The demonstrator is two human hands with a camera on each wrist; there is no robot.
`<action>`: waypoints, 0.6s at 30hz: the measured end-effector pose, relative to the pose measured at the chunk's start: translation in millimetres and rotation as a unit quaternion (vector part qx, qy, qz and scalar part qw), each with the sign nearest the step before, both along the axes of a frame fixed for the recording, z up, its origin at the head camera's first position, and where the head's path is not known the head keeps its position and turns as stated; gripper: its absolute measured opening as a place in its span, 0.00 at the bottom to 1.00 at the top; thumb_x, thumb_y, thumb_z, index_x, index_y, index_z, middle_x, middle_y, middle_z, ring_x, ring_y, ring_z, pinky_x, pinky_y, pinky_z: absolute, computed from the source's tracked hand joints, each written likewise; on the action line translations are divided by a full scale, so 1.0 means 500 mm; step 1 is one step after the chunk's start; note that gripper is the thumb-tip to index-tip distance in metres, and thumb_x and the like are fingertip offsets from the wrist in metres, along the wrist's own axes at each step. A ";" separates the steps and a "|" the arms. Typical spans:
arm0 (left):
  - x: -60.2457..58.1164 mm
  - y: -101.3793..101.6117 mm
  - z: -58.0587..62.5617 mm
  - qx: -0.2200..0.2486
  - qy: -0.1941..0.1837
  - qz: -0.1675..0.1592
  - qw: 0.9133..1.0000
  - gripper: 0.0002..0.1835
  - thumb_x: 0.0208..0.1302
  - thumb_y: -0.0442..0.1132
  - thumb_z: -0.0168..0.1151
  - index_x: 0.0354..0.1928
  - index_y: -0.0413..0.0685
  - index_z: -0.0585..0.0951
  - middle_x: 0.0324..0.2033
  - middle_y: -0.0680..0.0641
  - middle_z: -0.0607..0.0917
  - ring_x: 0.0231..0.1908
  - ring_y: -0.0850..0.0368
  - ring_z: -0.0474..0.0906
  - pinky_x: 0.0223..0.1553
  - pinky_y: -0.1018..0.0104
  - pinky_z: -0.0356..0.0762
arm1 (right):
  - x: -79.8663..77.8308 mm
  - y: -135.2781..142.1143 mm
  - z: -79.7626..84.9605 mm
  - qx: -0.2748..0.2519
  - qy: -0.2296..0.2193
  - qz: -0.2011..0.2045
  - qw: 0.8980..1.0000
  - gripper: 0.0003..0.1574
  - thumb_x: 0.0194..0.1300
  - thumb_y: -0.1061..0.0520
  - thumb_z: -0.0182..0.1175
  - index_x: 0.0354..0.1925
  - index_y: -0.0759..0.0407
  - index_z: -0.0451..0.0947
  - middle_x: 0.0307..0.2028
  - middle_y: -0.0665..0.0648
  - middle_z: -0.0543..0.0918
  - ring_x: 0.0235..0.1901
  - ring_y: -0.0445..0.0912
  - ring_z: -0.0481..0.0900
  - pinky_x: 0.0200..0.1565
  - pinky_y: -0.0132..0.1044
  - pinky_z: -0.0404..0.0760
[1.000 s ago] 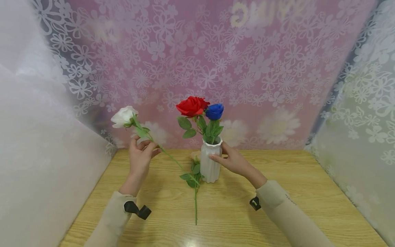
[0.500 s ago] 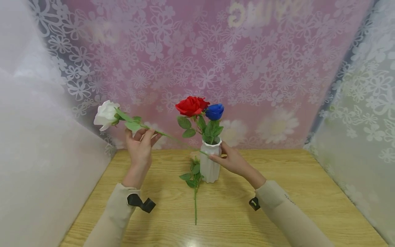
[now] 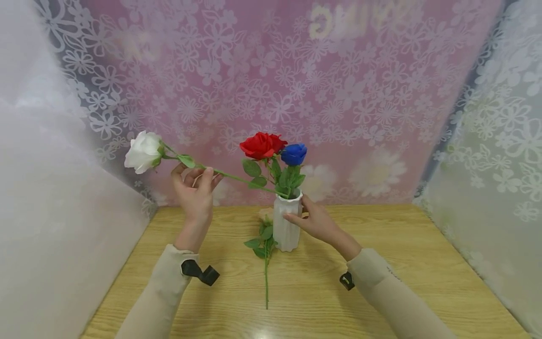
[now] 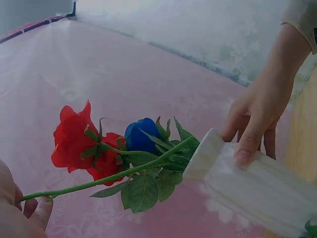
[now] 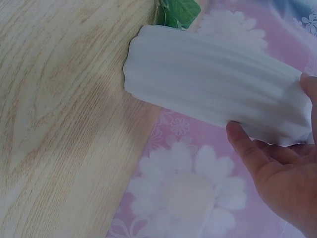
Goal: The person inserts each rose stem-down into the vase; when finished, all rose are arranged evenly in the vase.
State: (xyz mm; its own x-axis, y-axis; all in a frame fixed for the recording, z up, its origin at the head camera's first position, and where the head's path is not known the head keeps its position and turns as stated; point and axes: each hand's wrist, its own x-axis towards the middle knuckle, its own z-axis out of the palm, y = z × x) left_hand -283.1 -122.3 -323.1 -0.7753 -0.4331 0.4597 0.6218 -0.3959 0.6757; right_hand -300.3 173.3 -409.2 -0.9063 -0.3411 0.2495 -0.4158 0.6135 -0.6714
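Observation:
My left hand (image 3: pixel 195 190) pinches the green stem of a white rose (image 3: pixel 143 152), whose bloom leans out to the left. The stem's lower end reaches right to the mouth of a white fluted vase (image 3: pixel 286 226). My right hand (image 3: pixel 319 221) grips the vase around its upper side, thumb in front. Red roses (image 3: pixel 261 145) and a blue rose (image 3: pixel 294 154) stand upright in the vase. In the left wrist view the stem (image 4: pixel 109 177) crosses in front of the red blooms to the rim. The right wrist view has fingers (image 5: pixel 247 148) on the vase wall.
A pale peach rose (image 3: pixel 266 215) lies on the wooden table (image 3: pixel 364 301) just left of the vase, its stem pointing toward me. A pink floral curtain (image 3: pixel 271 94) hangs behind, and pale sheets (image 3: pixel 55 188) flank both sides.
My left hand has risen, tilting the white rose further left and flatter. Its stem end has moved up from near the table to the vase's mouth. My right hand stays on the vase.

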 end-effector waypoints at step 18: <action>-0.028 0.047 -0.009 -0.077 0.027 0.016 0.997 0.24 0.70 0.23 0.62 0.60 0.47 0.66 0.36 0.49 0.77 0.35 0.55 0.85 0.45 0.57 0.92 | 0.004 -0.003 0.004 -0.007 -0.008 0.000 1.000 0.49 0.73 0.35 0.65 0.80 0.50 0.59 0.63 0.60 0.83 0.58 0.59 0.85 0.50 0.51 0.90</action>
State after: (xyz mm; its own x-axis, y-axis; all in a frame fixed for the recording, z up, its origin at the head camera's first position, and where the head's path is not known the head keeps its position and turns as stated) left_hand -296.9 -98.9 -327.4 -0.7350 -0.3783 0.5628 0.6691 -0.2696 0.6926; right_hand -298.4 171.8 -407.2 -0.9104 -0.3371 0.2399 -0.4045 0.6036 -0.6870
